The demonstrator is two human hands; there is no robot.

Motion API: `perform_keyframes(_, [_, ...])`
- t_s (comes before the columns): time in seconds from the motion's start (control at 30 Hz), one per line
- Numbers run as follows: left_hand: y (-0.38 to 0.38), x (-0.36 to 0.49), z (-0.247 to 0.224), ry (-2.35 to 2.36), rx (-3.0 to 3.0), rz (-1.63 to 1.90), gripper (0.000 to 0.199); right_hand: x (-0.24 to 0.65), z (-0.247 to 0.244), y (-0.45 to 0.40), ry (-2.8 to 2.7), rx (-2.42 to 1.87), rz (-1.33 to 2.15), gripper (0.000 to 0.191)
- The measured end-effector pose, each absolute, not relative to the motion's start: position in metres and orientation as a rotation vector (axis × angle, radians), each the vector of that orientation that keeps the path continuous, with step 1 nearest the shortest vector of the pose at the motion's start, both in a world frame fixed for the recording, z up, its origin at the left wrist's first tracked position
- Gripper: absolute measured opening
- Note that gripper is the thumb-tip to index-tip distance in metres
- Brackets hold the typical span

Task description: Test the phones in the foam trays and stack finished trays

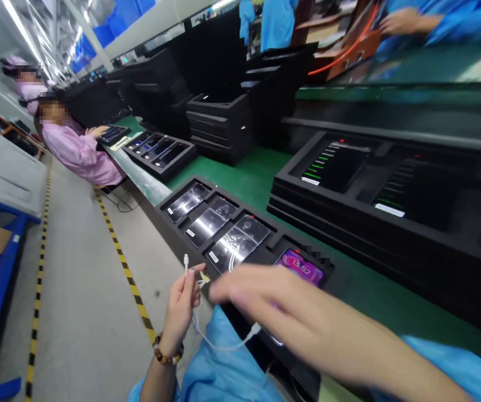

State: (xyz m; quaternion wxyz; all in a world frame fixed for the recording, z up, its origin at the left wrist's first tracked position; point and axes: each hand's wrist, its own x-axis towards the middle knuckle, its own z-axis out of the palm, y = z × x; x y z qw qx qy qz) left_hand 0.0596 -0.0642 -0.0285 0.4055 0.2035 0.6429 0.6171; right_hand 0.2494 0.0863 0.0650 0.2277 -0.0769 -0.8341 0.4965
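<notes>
My left hand (180,304), wearing a bead bracelet (167,350), pinches a white charging cable (223,349). One slim plug sticks up above the thumb, and the other end dangles to the right. A small pale-yellow piece (204,277) shows beside the fingers. Blurred by motion, my right hand (261,290) reaches across the near side of a black foam tray (274,229); its grip cannot be made out. In the tray lie several smartphones, among them a film-covered phone (238,243) and a lit phone (301,267) showing 13:52, partly behind my right hand.
On the right stands a stack of black trays (319,204) holding dark-screened phones. Another phone tray (160,153) and stacked foam trays (217,125) sit farther along the green bench (240,173). A co-worker in pink (72,148) sits at far left; a blue-sleeved arm (453,25) shows at upper right.
</notes>
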Motion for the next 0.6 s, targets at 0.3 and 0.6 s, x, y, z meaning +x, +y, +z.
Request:
perform_keyframes(0.3, [-0.071, 0.066, -0.027, 1.559, 0.516, 1.468, 0.091, 0.157, 0.009, 0.137, -3.022, -0.507, 0.403, 0.039])
perform_keyframes(0.6, [-0.071, 0.056, -0.03, 1.55, 0.673, 1.361, 0.069, 0.155, 0.003, 0.146, -3.147, -0.524, 0.321, 0.065])
